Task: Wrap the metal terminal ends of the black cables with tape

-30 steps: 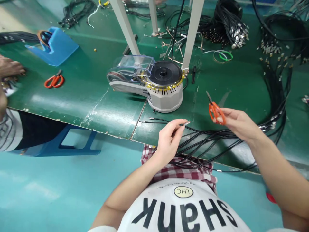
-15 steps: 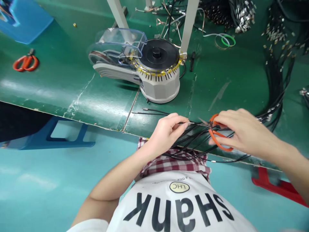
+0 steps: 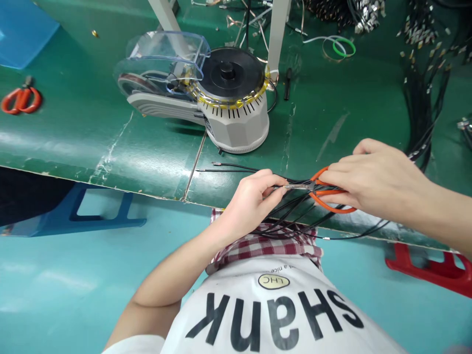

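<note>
Between thumb and forefinger, my left hand [image 3: 254,199] pinches the end of a black cable near the table's front edge. My right hand [image 3: 372,179] grips the orange handles of a pair of scissors [image 3: 314,191], whose blades look closed and reach left to my left fingertips. The blades hide part of the cable end there. Several black cables [image 3: 291,216] run beneath both hands and droop over the edge onto my lap. Two cable ends with metal tips [image 3: 217,163] lie to the left of my left hand.
A grey tape dispenser [image 3: 236,125] with a black turntable stands beyond my hands. A second pair of orange scissors [image 3: 22,98] and a blue bin [image 3: 25,37] are at left. Bundled black cables [image 3: 422,108] lie at right. A black pen-like item [image 3: 287,84] rests near the dispenser.
The scissors have moved left, and their blades have gone from apart to closed at my left fingertips. My left hand keeps its pinch. The whole view has shifted slightly.
</note>
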`<action>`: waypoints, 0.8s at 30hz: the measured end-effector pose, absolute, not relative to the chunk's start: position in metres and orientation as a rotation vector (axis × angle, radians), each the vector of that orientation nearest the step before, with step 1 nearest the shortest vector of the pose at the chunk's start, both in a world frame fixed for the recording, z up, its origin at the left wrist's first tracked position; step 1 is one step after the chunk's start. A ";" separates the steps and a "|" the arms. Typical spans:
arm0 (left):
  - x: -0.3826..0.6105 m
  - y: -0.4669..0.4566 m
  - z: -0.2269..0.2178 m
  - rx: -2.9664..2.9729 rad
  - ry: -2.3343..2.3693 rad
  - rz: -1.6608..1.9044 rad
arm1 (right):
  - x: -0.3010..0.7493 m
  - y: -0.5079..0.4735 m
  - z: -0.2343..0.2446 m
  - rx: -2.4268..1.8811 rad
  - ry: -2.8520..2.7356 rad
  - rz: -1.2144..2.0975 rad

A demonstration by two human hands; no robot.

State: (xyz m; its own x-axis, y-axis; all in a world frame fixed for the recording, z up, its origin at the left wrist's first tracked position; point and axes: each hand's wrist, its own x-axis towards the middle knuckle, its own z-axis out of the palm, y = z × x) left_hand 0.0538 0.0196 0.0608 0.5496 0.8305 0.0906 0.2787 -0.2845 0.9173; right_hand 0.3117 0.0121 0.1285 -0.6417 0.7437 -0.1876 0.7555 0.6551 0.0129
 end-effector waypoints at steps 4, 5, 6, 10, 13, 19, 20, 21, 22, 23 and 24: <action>0.055 0.019 0.059 1.827 0.917 0.728 | 0.312 0.013 0.129 1.189 2.694 -0.100; 0.055 0.019 0.058 1.819 0.918 0.734 | 0.312 0.013 0.129 1.169 2.690 -0.092; 0.055 0.019 0.057 1.809 0.918 0.739 | 0.312 0.013 0.129 1.149 2.686 -0.085; 0.054 0.017 0.054 1.768 0.904 0.770 | 0.312 0.015 0.127 1.121 2.665 -0.111; 0.053 0.016 0.052 1.743 0.887 0.800 | 0.311 0.017 0.125 1.153 2.676 -0.197; 0.051 0.015 0.051 1.714 0.854 0.800 | 0.308 0.020 0.131 1.205 2.700 -0.424; 0.051 0.015 0.052 1.716 0.854 0.799 | 0.307 0.021 0.132 1.196 2.713 -0.403; 0.051 0.015 0.052 1.718 0.855 0.795 | 0.307 0.021 0.133 1.181 2.730 -0.373; 0.050 0.015 0.053 1.719 0.856 0.788 | 0.307 0.022 0.134 1.167 2.746 -0.344; 0.050 0.015 0.053 1.719 0.857 0.781 | 0.307 0.022 0.135 1.157 2.756 -0.325; 0.050 0.015 0.054 1.719 0.858 0.774 | 0.307 0.022 0.135 1.153 2.762 -0.316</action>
State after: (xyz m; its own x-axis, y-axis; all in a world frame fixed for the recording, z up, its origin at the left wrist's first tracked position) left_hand 0.0498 0.0146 0.0539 0.5394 0.8366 0.0959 0.1808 -0.2263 0.9571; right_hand 0.3069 0.0220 0.1350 -0.6992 0.6861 -0.2010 0.7138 0.6859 -0.1414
